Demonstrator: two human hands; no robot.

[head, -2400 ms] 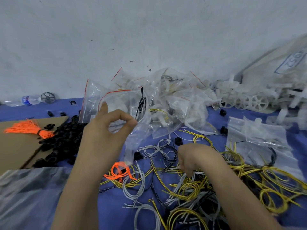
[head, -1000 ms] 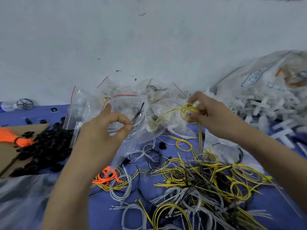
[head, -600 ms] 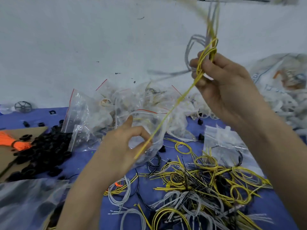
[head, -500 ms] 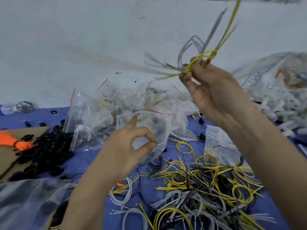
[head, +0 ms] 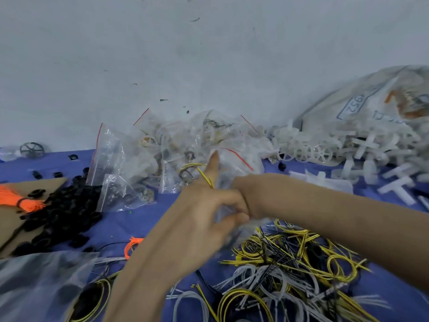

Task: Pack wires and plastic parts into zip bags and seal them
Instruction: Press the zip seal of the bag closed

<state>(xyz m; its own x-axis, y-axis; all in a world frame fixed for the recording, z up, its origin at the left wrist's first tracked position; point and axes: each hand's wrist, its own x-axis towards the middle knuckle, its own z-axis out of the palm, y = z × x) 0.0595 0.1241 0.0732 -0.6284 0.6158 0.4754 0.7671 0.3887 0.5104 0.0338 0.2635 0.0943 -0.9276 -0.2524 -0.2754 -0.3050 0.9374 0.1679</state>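
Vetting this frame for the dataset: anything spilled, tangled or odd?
Nothing damaged, but it's messy. Loose wires lie in a tangled heap on the blue cloth, black parts spread off the cardboard onto it, and white crosses spill from the sack. Left hand pinches a blurred zip bag.

We observe diffuse, cool, moderately bright light on the wall point(head: 209, 54), with weak shadows. Motion blur smears the left hand point(head: 199, 219), the zip bag point(head: 241, 168) it pinches and the near wires point(head: 290, 259); the sack point(head: 371, 105) at the right edge bows with wide-angle distortion.
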